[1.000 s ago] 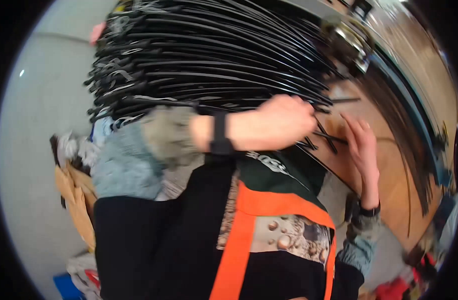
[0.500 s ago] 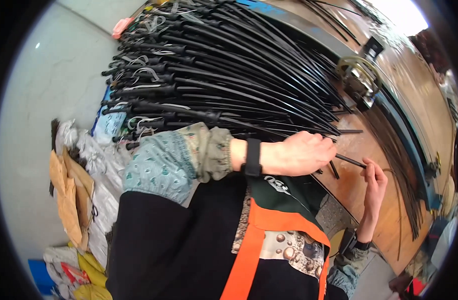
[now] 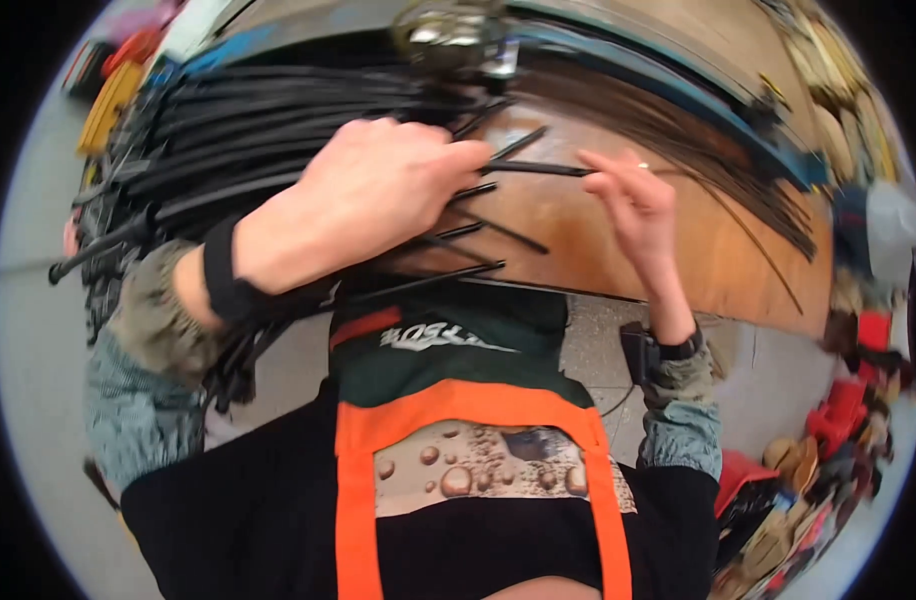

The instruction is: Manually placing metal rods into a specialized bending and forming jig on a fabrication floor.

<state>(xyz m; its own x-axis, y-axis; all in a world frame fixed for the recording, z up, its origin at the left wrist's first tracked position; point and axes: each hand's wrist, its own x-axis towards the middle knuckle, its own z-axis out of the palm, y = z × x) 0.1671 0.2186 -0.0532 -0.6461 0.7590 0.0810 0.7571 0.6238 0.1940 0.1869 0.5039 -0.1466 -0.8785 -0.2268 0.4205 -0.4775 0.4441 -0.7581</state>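
A slim black rod (image 3: 538, 168) stretches between my two hands above the table. My left hand (image 3: 368, 190) is closed around it, back of the hand up, and hides part of its length. At the rod's right end my right hand (image 3: 633, 205) pinches the tip between thumb and fingers. Many similar black rods (image 3: 268, 110) lie in a thick pile under and behind my left hand. Several of their loose ends (image 3: 518, 235) stick out to the right over the wood. Motion blur softens the pile.
The brown wooden table (image 3: 588, 255) has its near edge by my apron. A metal device (image 3: 458, 40) stands at the back. Thin dark strips (image 3: 738, 165) lie along a blue-black rail (image 3: 698, 110). Mixed red and tan items (image 3: 833, 420) are heaped at the right.
My view has swung to the right, so the pile and metal device now sit further left. Both hands still hold the rod, now more level and in front of my body.
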